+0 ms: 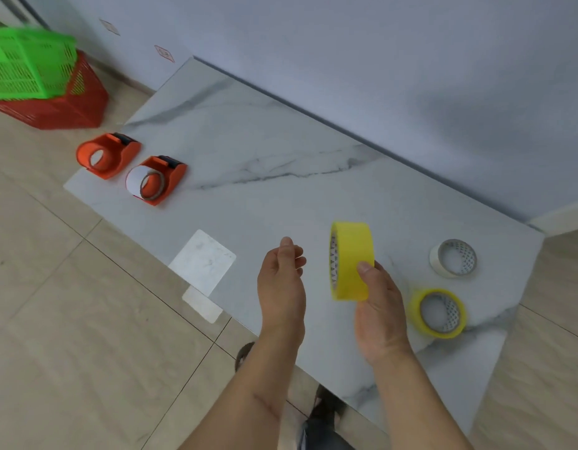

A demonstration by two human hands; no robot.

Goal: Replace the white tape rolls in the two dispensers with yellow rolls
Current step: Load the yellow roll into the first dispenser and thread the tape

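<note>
Head view, our only one: our right hand grips a yellow roll held on edge above the bench, thumb on its outer face and fingers curled behind. Our left hand hangs just beside it, loosely curled and holding nothing. A second yellow roll lies flat near the right end of the bench, with a white roll just beyond it, lying flat as well.

Well apart, at the far left end, stand the two orange dispensers. The farther dispenser shows a bare hub, so we judge it ready for loading; the nearer dispenser carries a loaded white roll.

To do this step well, we should carry the yellow roll across to the farther dispenser, steady its body with our free left hand, and line the core squarely with the hub before pressing it on. We should check that the tape unwinds toward the cutter, since a reversed roll would feed sticky side wrong.
</note>
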